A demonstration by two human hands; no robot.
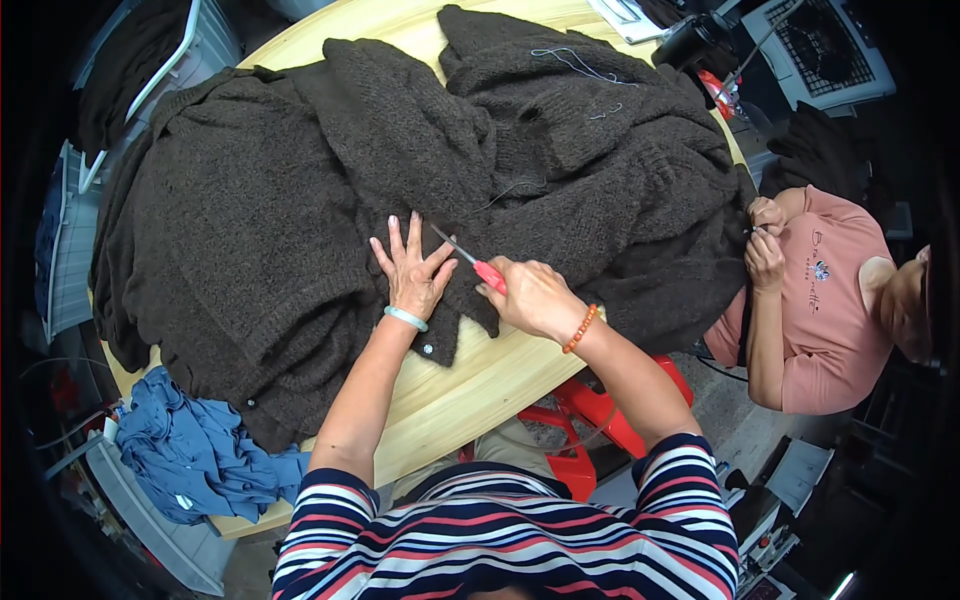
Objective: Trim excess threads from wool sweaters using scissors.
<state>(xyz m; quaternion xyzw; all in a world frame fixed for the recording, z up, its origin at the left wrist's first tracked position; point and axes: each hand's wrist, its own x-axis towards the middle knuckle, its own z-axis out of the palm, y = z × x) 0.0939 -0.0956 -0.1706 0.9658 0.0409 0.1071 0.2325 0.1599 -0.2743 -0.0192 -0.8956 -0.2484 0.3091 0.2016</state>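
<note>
Dark brown knitted garments [230,220] lie in a heap over most of the wooden table [460,375]. My left hand [412,270] rests flat on the knit with its fingers spread, a pale green bangle at its wrist. My right hand [535,297], with an orange bead bracelet, is closed round small red-handled scissors [487,272]. Their pointed metal blades angle up and left over the fabric, close to my left fingertips. A loose thread [510,190] lies just beyond. Below my left hand a garment corner carries a small shiny button [428,349].
Blue cloth [195,445] is bunched on the table's near left corner. White crates [185,60] stand at the left. To the right sits a co-worker in a pink shirt [835,290], hands at the garment's edge. A red stool [570,430] stands under the near edge.
</note>
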